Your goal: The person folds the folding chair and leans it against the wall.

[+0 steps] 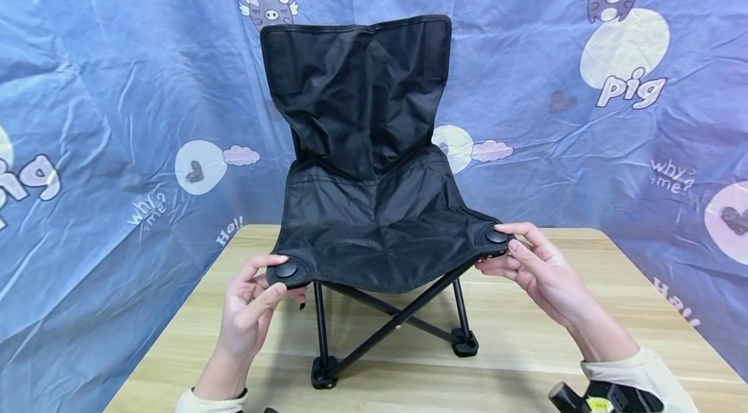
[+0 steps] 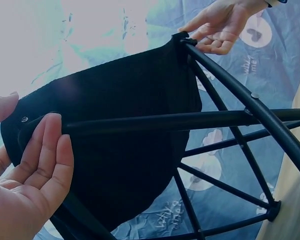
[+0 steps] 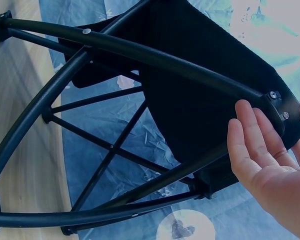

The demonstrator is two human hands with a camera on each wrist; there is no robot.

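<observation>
Folding chair stands upright on the tabletop, btw your two hands. Left hand pinches the front seat corner at its cap, thumb on top, fingers under; right hand does the same opp. side. Keep both grips level, fingers off the crossed legs just below. Black gadget sits by your right wrist; backdrop hangs close behind.

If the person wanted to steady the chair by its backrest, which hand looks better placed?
Neither clearly: the left hand and right hand each pinch a front corner of the folding chair, about equally far from its backrest.
</observation>
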